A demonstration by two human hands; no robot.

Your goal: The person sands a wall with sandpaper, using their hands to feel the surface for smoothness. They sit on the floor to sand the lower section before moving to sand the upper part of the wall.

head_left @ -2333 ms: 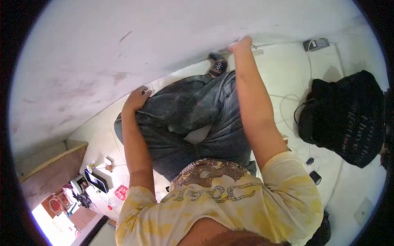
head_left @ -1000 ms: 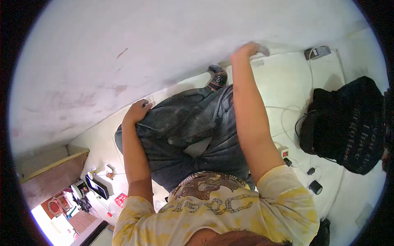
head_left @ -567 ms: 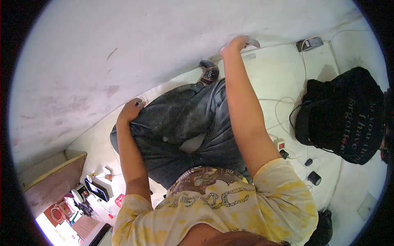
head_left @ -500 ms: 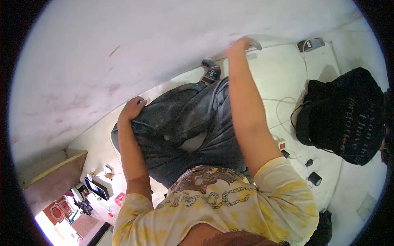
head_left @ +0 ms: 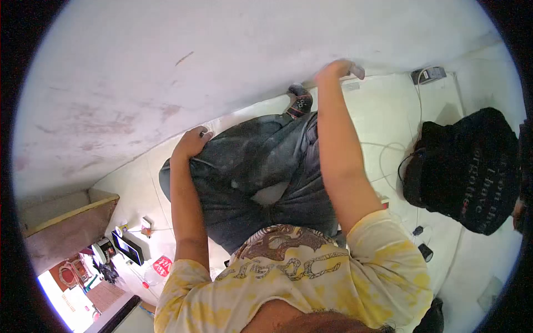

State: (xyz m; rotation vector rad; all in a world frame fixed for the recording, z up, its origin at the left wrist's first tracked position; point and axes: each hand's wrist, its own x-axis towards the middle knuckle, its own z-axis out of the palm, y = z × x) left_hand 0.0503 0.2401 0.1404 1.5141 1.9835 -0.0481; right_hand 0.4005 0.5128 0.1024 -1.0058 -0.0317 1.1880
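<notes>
The head view looks steeply down over the lap.

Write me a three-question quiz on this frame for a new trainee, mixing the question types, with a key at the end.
1. Multiple choice. Which of these lies nearest to the right hand in the picture?
a) the bottle
b) the sock
c) the black cloth

2. True or false. The left hand is gripping the black cloth.

3. Fill in the blank. The bottle beyond the left arm has a cap coloured ____.

Key: 1 b; 2 false; 3 red
</notes>
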